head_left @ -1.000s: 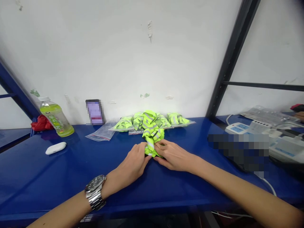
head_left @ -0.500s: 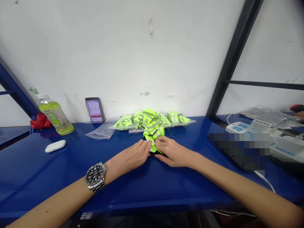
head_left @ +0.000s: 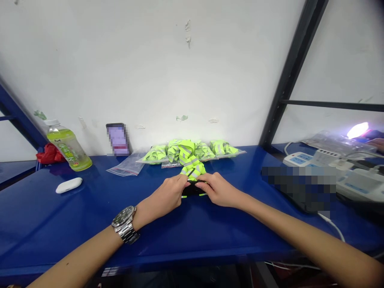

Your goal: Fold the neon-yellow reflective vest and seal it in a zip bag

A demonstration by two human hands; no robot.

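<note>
A bundle of neon-yellow reflective strap [head_left: 191, 160] with silver patches lies in front of me on the blue table, its far end looped up against the bagged ones. My left hand [head_left: 171, 193], below a steel wristwatch [head_left: 125, 224], pinches the near end of the bundle from the left. From the right, my right hand [head_left: 220, 190] grips the same end, thumb and fingers closed. Between the hands a black part of the strap [head_left: 192, 189] shows, with small yellow edges beneath it. The fingertips partly cover the fold.
Behind the bundle lie several clear bags [head_left: 223, 149] of similar yellow straps. A flat clear zip bag [head_left: 127, 166] lies to their left. Further left are a phone [head_left: 118, 139], a drink bottle [head_left: 69, 147] and a white case [head_left: 69, 185]. Power strips [head_left: 318, 160] and a dark device stand right.
The near end of the strap bundle has been turned up, so its black side now shows between my hands. A bright light has appeared at the far right.
</note>
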